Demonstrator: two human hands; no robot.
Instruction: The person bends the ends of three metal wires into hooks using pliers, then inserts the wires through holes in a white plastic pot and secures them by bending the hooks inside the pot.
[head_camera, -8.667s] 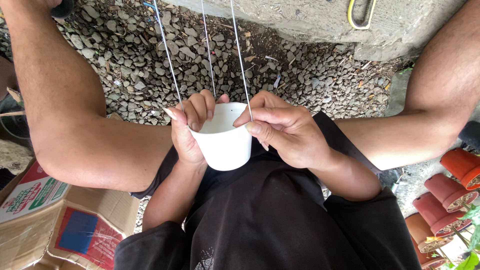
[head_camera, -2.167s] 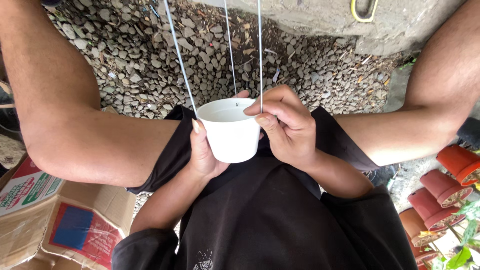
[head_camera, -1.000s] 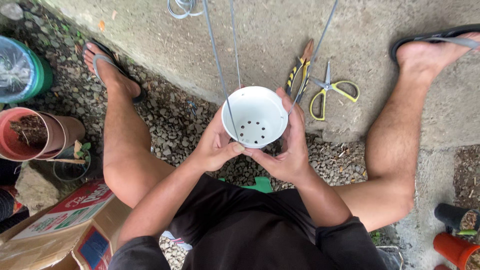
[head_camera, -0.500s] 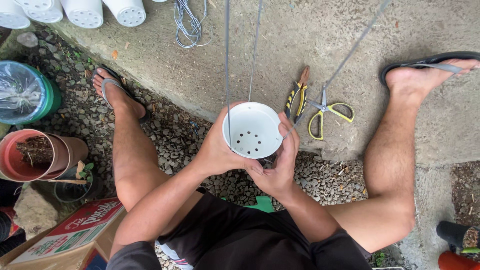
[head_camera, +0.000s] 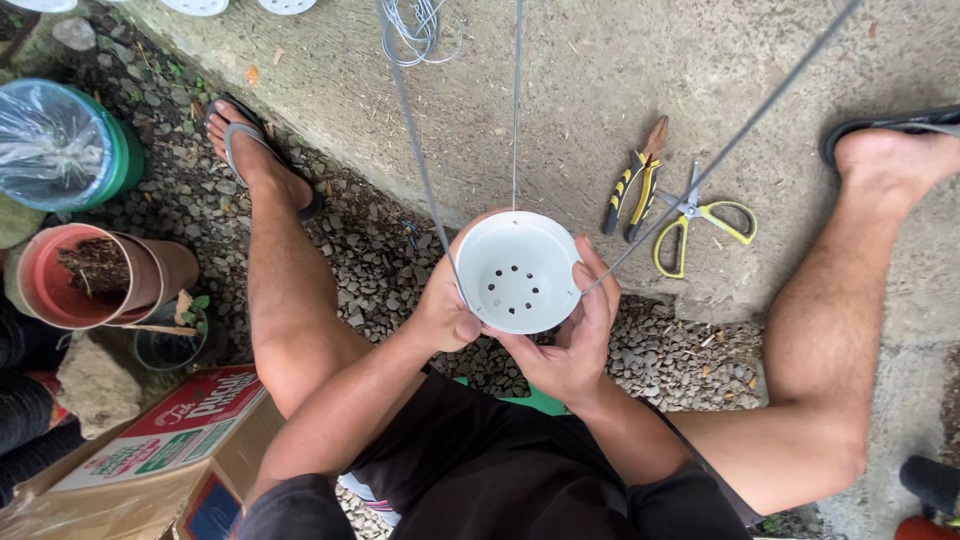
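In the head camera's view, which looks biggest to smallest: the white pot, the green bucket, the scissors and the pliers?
1. Green bucket, cut off by the frame edge.
2. White pot, held close to the camera by both hands, so its rank against the bucket is unsure.
3. Scissors.
4. Pliers, nearly the scissors' size.

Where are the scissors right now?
In the head view, the yellow-handled scissors lie on the concrete to the right of the white pot, right beside the pliers and short of the right foot.

Grey concrete slab (head_camera: 640, 80) meets loose gravel (head_camera: 370, 270) in flat daylight
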